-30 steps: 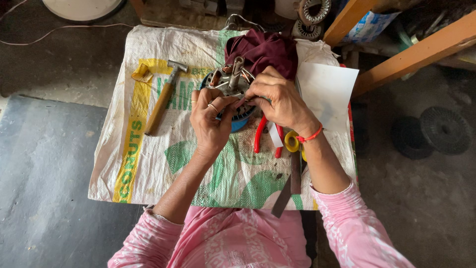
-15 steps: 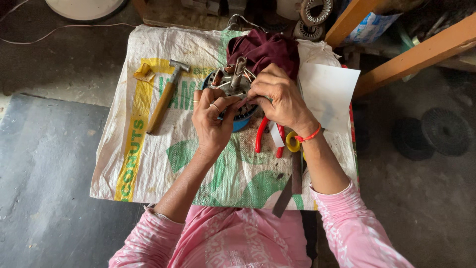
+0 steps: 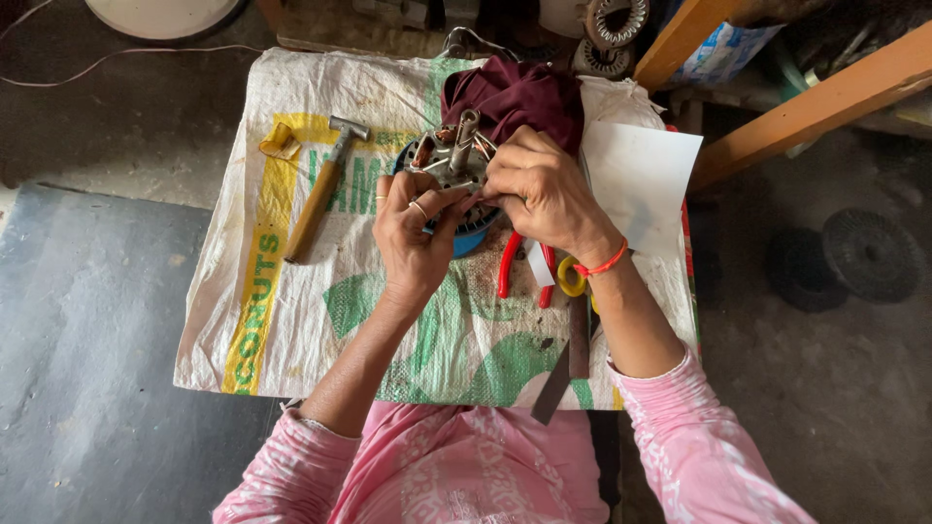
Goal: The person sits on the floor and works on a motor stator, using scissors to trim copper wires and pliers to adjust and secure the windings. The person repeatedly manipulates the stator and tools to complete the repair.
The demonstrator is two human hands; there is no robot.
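Head view, looking down.

Worktop covered by a woven plastic sack with yellow and green print. Metal motor part, grey with a short upright shaft, positioned at the far centre of the sack, over a blue round piece showing just beneath the hands.

Left hand placed at the near-left side of the motor part, fingers curled up against its lower edge, thumb touching the casing; rings worn on two fingers. Right hand laid over the right side of the motor part, fingers bent and pressed down on its rim. Both hands closed around the part from opposite sides, fingertips nearly meeting at its near edge. Pinch of any small item between the fingertips: cannot tell.

Maroon cloth bunched just beyond the motor part, touching it. Hammer with wooden handle lying well to the left, head pointing far. Red-handled pliers lying just right of the left wrist, partly under the right forearm. White sheet of paper spread at the right. Dark flat file lying at the near edge, overhanging it.
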